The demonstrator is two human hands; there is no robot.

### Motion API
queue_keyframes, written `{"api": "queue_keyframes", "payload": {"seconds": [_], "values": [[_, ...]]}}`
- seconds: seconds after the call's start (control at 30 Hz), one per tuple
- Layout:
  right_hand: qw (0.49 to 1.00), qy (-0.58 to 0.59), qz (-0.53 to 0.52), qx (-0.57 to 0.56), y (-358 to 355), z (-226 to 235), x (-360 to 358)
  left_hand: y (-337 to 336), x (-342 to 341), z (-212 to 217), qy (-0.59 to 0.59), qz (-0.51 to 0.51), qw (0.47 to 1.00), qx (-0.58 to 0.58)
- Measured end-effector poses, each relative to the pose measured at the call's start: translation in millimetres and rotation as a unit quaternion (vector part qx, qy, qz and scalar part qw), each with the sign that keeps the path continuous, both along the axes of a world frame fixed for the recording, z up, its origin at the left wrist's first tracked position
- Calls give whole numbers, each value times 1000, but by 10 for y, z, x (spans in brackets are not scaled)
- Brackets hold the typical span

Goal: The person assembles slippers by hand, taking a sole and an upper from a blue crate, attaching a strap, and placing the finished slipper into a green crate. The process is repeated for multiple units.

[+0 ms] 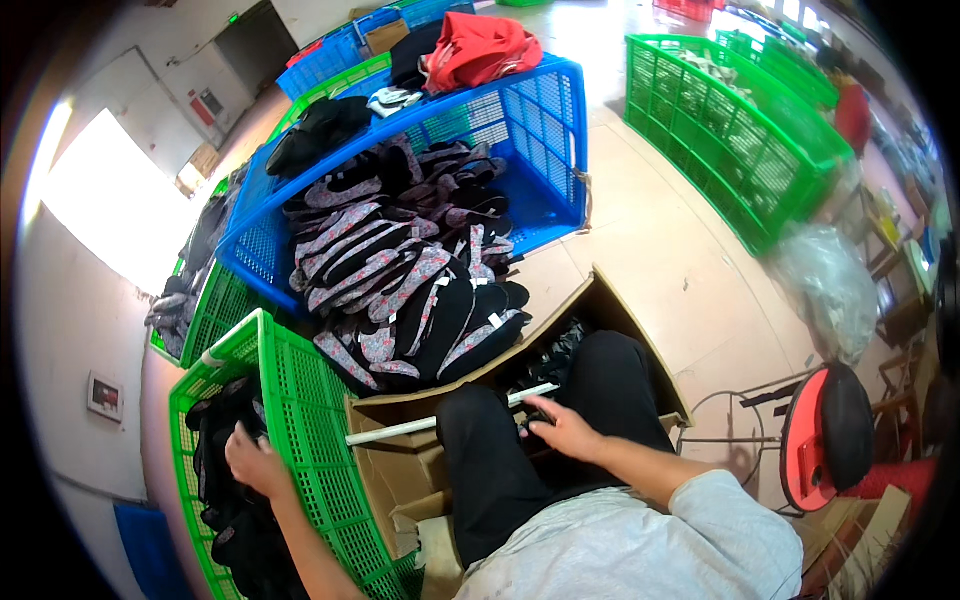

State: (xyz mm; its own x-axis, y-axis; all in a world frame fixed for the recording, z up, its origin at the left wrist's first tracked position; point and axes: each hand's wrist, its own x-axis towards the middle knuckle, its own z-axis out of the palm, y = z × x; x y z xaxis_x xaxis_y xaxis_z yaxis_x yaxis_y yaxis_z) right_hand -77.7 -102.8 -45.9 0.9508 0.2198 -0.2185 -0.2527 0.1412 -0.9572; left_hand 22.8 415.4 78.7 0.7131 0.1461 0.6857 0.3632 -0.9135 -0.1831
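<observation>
My left hand [257,463] is over the green basket [300,430] at the lower left, close to the black cloth pieces [235,545] heaped inside. Its fingers are loosely bent and apart, with nothing visible in them. Between my knees, my right hand [568,430] is held with its fingers apart; a small dark spot by the fingertips is too unclear to name. Just beyond it, a white rod [395,432] crosses an open cardboard box [385,480]. Past my knees lie many black, floral-trimmed pieces shaped like shoe uppers [400,275], spilling from a tipped blue crate [545,205].
On the crate's upper side lie a red cloth [480,50] and a black bundle [318,132]. A large green crate [720,130] stands at the far right, near a clear plastic bag [828,285]. A red-and-black stool [825,435] is on my right.
</observation>
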Motion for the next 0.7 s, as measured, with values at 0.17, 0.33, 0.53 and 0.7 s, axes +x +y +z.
{"api": "queue_keyframes", "payload": {"seconds": [0.17,0.33,0.53,0.7], "values": [[984,-155,11,-81,-564,818,298,-2020,35,438,331,-264,902,-83],[958,-157,-69,-230,-1107,1314,344,-3252,-285,809,354,-614,701,-76],[972,-210,35,-99,-1258,1556,-69,-3479,16,983,276,-448,848,-65],[983,-67,-169,15,-1264,1425,129,-3657,-644,1014,466,-691,546,-83]]}}
